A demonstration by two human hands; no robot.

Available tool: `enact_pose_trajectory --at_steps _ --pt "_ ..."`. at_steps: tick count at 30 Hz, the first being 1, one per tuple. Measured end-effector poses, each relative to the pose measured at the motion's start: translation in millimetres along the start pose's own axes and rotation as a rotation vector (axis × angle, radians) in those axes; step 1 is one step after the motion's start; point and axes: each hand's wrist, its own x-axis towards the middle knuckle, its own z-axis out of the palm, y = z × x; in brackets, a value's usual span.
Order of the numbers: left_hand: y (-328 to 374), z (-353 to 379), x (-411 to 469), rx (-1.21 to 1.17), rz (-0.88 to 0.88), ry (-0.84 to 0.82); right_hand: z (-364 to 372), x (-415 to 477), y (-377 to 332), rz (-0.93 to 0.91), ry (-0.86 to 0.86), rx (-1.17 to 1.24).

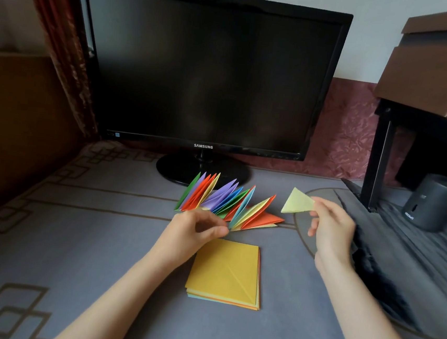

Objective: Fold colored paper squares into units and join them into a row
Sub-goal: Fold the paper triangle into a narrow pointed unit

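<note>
Pinching a folded pale-yellow unit (299, 202) in your right hand (331, 229); the joined row (227, 202) sits just left of that grip. Your left hand (197, 229) curls at its near edge, can't tell if gripping. Many units joined; stack of squares (226, 272) left to fold.

The row of folded units (227, 202) runs green, purple, orange, yellow, purple, blue, green, light blue, yellow and orange. The single triangular unit (298, 202) is pale yellow-green. The stack of paper squares (223, 273) is golden yellow on top, with orange, pale green and light blue edges below. The desk (74, 237) is grey with brown interlocking-square lines. The monitor (207, 69) is glossy black with white lettering.
</note>
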Motion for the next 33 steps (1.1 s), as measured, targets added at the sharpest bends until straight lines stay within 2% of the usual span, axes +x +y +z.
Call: enact_pose_trajectory --at_steps 2,7,12,16,19,22,24,26,28,30,33 --pt "-1 -2 0 0.023 0.01 -0.071 -1 3 8 0.028 -0.017 -0.116" --pt "1 -8 0 0.218 0.037 -0.219 6 -7 15 -0.044 -0.158 -0.394" --pt "0 -9 -1 0.247 0.038 -0.222 9 -12 17 -0.065 -0.257 -0.554" --pt "-1 -8 0 0.239 0.057 -0.217 9 -12 17 -0.194 -0.233 -0.733" --pt "-5 -6 1 0.208 0.037 -0.213 10 -12 16 -0.302 -0.153 -0.669" --pt "-6 -4 2 0.147 0.023 -0.195 11 -21 8 -0.55 -0.115 -0.517" --pt "-6 -3 2 0.111 0.02 -0.175 13 -26 5 -0.704 -0.226 -0.493" --pt "-3 -3 1 0.074 0.033 -0.139 16 -30 4 -0.777 -0.464 -0.484" --pt "1 -3 -1 0.035 0.05 -0.092 21 -37 6 -0.725 -0.704 -0.5" --pt "3 -3 -2 -0.009 0.056 -0.04 22 -41 7 -0.599 -0.846 -0.521" --pt "4 -3 -1 -0.125 0.059 0.05 21 -44 6 -0.478 -0.847 -0.489"
